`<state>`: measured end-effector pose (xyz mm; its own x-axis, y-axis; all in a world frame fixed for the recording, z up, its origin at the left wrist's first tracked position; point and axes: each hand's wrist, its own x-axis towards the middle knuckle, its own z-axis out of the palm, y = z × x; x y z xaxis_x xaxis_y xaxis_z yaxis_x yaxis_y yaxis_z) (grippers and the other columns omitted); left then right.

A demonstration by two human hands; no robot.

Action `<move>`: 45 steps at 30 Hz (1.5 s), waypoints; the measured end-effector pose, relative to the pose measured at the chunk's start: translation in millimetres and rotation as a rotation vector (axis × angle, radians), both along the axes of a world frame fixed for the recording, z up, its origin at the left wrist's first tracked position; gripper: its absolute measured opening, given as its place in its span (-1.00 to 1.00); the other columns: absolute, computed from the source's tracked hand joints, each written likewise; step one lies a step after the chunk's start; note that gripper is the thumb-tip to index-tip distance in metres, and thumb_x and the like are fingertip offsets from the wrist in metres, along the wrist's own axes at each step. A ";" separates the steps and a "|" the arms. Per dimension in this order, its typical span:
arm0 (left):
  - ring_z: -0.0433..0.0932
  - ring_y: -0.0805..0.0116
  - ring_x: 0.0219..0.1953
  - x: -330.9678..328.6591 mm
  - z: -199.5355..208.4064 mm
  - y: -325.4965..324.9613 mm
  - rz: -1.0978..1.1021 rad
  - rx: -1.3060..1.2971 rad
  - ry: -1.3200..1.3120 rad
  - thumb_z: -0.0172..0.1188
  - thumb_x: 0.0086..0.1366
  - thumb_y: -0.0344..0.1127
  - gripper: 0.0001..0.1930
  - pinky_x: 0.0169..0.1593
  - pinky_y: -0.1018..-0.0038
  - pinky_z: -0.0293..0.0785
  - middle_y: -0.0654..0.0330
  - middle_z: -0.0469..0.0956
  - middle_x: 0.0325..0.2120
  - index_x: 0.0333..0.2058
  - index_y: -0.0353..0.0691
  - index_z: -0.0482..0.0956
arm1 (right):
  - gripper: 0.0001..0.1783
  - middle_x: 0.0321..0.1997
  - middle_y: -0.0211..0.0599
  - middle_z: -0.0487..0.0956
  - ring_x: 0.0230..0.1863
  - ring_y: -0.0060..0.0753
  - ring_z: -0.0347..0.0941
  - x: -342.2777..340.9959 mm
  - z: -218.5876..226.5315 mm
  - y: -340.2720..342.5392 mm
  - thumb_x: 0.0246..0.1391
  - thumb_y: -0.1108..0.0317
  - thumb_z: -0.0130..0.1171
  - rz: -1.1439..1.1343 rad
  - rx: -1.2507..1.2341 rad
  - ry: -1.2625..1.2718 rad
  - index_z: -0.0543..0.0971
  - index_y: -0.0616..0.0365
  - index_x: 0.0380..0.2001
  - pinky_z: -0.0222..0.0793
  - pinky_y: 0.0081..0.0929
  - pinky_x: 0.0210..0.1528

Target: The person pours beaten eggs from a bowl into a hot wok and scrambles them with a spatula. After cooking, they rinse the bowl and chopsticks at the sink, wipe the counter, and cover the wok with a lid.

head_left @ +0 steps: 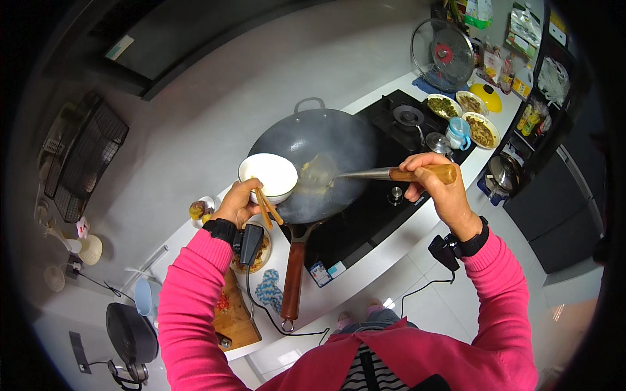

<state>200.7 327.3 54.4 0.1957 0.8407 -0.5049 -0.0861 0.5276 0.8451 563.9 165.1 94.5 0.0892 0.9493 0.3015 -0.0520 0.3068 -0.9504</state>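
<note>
My left hand (242, 202) is closed on a white bowl (266, 171), tilted over the near left rim of a large dark wok (293, 133). Wooden chopsticks (267, 210) are held in the same hand, pointing down beside the bowl. My right hand (438, 184) grips the wooden handle of a metal wok spatula (368, 174). Its head rests inside the wok, blurred by steam, with a little pale yellow food (318, 189) around it. The wok's brown wooden handle (295, 280) points toward me.
The wok stands on a black gas hob (385, 140). Dishes of food (481, 130), a blue-lidded jar (458, 132) and a glass lid (443, 55) are at the far right. A cutting board (238, 319) and a blue-white cloth (268, 291) lie near left. A black rack (85, 156) hangs on the wall.
</note>
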 end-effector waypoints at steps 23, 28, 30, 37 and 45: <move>0.44 -0.04 -0.01 -29.2 46.8 -29.7 0.105 0.099 -0.208 0.11 0.11 -0.43 -0.39 -0.18 0.11 0.66 -0.13 0.27 -0.02 0.12 -0.42 0.08 | -0.79 -0.14 -0.20 0.46 -0.11 -0.19 0.49 -0.8 60.5 -20.7 -0.29 0.67 0.19 0.253 0.418 -0.781 0.48 0.17 -0.51 0.43 -0.38 -0.08; 0.47 -0.10 -0.06 -45.1 50.7 -34.7 0.121 0.090 -0.186 0.12 0.11 -0.42 -0.38 -0.18 0.12 0.66 -0.14 0.30 -0.06 0.12 -0.44 0.07 | -0.78 -0.13 -0.23 0.47 -0.10 -0.16 0.48 -4.1 56.9 -24.8 -0.31 0.67 0.20 0.332 0.426 -0.807 0.52 0.12 -0.53 0.43 -0.37 -0.13; 0.48 -0.10 -0.07 -51.1 50.3 -36.2 0.119 0.088 -0.182 0.11 0.12 -0.43 -0.39 -0.18 0.12 0.66 -0.14 0.31 -0.06 0.11 -0.45 0.08 | -0.76 -0.13 -0.26 0.51 -0.15 -0.16 0.50 -5.1 54.8 -28.2 -0.34 0.65 0.22 0.345 0.471 -0.921 0.52 0.10 -0.53 0.44 -0.37 -0.18; 0.49 -0.04 -0.09 -54.3 46.7 -32.6 0.172 0.068 -0.096 0.11 0.12 -0.44 -0.43 -0.15 0.08 0.64 -0.09 0.32 -0.07 0.10 -0.44 0.12 | -0.72 -0.13 -0.27 0.54 -0.25 -0.24 0.51 -9.0 53.9 -48.5 -0.37 0.65 0.22 0.367 0.425 -0.896 0.50 0.05 -0.51 0.44 -0.40 -0.25; 0.47 0.16 -0.18 -42.0 33.7 -15.8 0.051 0.059 -0.010 0.11 0.09 -0.44 -0.41 -0.21 0.11 0.66 0.07 0.25 -0.20 0.08 -0.38 0.06 | -0.74 -0.11 -0.23 0.44 -0.13 -0.15 0.46 -11.7 58.1 -68.3 -0.37 0.66 0.20 0.449 0.349 -0.873 0.53 0.03 -0.55 0.44 -0.36 -0.19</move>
